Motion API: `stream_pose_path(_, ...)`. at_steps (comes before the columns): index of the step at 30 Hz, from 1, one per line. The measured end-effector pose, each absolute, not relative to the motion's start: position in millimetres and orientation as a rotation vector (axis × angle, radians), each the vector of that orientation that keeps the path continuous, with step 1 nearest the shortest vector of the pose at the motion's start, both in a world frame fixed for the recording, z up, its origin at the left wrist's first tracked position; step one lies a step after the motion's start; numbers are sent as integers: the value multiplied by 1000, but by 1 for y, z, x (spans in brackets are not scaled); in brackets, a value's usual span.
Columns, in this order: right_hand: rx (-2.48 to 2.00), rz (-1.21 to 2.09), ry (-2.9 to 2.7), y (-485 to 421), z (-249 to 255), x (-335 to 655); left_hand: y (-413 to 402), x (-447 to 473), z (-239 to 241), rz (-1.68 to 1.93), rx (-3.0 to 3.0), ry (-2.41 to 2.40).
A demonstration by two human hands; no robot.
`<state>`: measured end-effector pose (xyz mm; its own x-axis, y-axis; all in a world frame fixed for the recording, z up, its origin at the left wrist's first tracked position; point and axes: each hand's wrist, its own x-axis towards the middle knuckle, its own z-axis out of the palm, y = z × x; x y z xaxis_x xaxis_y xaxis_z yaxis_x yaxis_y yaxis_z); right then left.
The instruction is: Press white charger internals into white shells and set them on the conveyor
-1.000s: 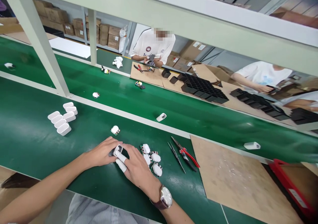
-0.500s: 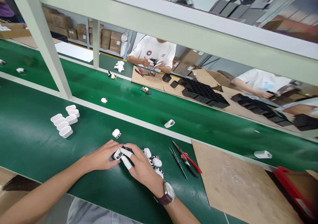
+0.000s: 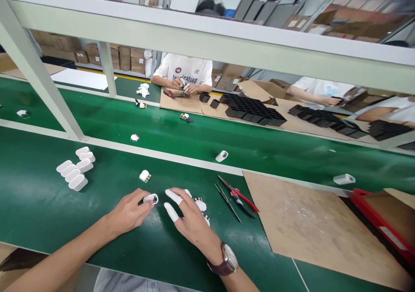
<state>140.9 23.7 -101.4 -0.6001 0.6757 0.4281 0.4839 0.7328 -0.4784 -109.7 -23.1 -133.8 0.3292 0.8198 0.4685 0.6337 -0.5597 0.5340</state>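
We are pinching a white casing (image 3: 151,199) between the fingers and thumb of our left hand (image 3: 129,211), low over the green desk (image 3: 145,249); its open end is facing up and to the right, showing dark parts inside, and we cannot tell whether it is touching the desk. Our right hand (image 3: 192,222) is hovering just beside it, well spread, with two white-covered fingertips (image 3: 170,212) pointing toward the casing across a small gap. On that wrist we are wearing a watch (image 3: 230,257). Several white-topped circuit boards (image 3: 201,205) are lying beyond the right hand, which is partly hiding them, while a single board (image 3: 145,176) is resting farther forward, near the casing. Off to the left, seven white shells (image 3: 78,183) are standing in a close cluster. To the right, tweezers (image 3: 234,211) are lying beside red-and-black pliers (image 3: 236,194), and past them a sheet of cardboard (image 3: 292,223) is reaching toward a red tray (image 3: 369,214). Beyond a pale rail (image 3: 162,155), a green belt (image 3: 175,143) is carrying two more white casings (image 3: 222,156) and a few scattered boards (image 3: 135,138). Across from us, a co-worker in a white shirt (image 3: 186,67) is handling a small dark item near rows of black boxes (image 3: 253,110).
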Motion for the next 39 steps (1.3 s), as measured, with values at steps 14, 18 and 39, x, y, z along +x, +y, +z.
stream_pose_path(14, -904, 508, -2336, 12, -101, 135, -5, -80, -110, 1082, 433, 969)
stream_pose_path(18, -914, 435, -2360, 17, -96, 145, 37, -107, -102, 1067, 1113, 1367)
stream_pose_path(39, -964, 368, -2375, 245, -138, 60, 20, -289, -35, 971, 2051, 2362)
